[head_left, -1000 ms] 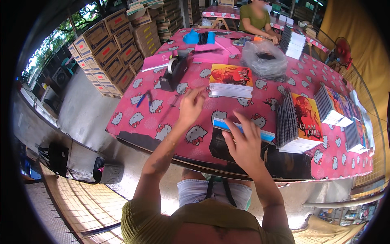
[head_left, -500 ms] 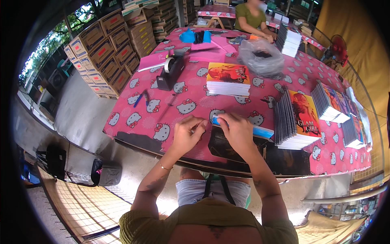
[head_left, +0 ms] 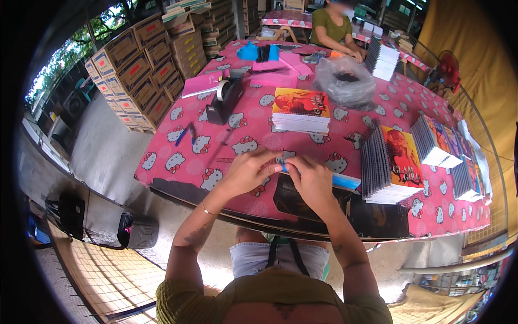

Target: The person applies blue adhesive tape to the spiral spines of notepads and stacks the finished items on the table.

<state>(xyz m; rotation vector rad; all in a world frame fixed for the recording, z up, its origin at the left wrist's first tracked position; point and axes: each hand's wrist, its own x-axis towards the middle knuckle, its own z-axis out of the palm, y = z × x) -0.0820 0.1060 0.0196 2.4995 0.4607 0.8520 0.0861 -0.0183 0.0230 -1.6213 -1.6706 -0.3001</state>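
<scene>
A booklet with a blue edge (head_left: 346,182) lies near the front of the table, partly covered by my right hand (head_left: 313,178). My right fingers are closed on its left end. Beside them, my left hand (head_left: 249,170) is pinched round a thin spiral coil (head_left: 224,160), whose loose end sticks out to the left over the tablecloth. The coil's other end meets the booklet between my fingertips, where the fingers hide the exact contact. Just beyond my hands sits a stack of booklets with yellow and red covers (head_left: 300,110).
Right of my hands stand spiral-bound notebook stacks (head_left: 399,162). A black tape dispenser (head_left: 225,100), a blue pen (head_left: 182,135) and pink sheets (head_left: 275,70) lie to the left and beyond. A clear plastic bag (head_left: 345,83) is farther back. Across the table sits another person (head_left: 332,29).
My left hand has moved right and up to meet my right hand at the booklet's end. The coil now shows extending left from my left fingers.
</scene>
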